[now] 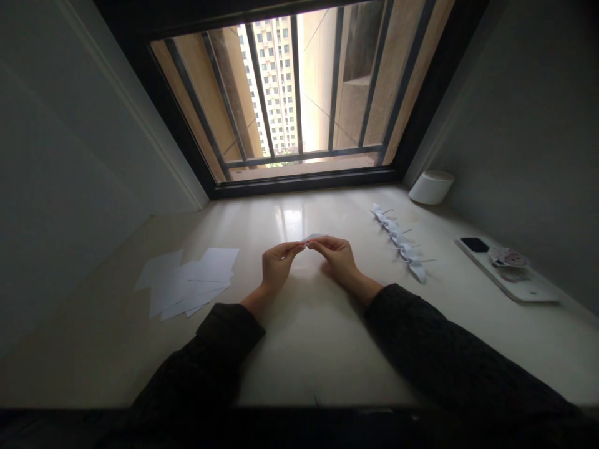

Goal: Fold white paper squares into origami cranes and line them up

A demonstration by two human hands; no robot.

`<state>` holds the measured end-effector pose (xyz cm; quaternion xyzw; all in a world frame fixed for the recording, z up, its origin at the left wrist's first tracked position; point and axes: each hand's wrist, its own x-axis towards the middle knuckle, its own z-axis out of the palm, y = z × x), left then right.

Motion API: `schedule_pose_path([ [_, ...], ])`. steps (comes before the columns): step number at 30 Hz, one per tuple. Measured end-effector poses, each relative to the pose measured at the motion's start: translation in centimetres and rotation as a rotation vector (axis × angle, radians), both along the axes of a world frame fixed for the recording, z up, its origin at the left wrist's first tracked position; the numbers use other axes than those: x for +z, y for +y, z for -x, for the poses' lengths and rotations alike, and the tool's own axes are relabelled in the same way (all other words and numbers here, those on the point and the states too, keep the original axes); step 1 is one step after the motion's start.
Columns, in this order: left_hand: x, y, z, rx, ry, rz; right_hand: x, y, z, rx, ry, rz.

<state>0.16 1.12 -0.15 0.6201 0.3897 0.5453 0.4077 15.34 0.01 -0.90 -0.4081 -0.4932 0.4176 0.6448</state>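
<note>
Small folded paper piece (312,237), white, pinched at both ends above the bench (299,349): left hand (277,265) and right hand (337,257), each grip clamped on it by the fingertips. Likely risks: tearing from opposite pulls, a crooked crease in such dim light. Loose paper sheets (189,282) left; row of folded paper figures (401,244) right. Phone (508,273) beyond. No legible writing anywhere.

Setting: room in a high-rise flat, domestic. Evidence: barred window (299,93) straight beyond the hands, apartment tower (276,81) outside; polished stone sill-counter (309,337) under the hands; plain walls on either side; phone (508,269) and white cylinder (431,186) lying to the right of the hands.
</note>
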Motion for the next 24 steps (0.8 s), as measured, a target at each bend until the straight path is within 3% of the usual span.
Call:
schedule_pose_path([
  [17, 0.13, 0.22, 0.14, 0.020, -0.105, 0.154, 0.48, -0.24, -0.23, -0.048, -0.078, -0.013],
  [24, -0.14, 0.62, 0.13, 0.037, -0.185, 0.225, 0.04, -0.16, -0.26, 0.038, -0.054, 0.021],
])
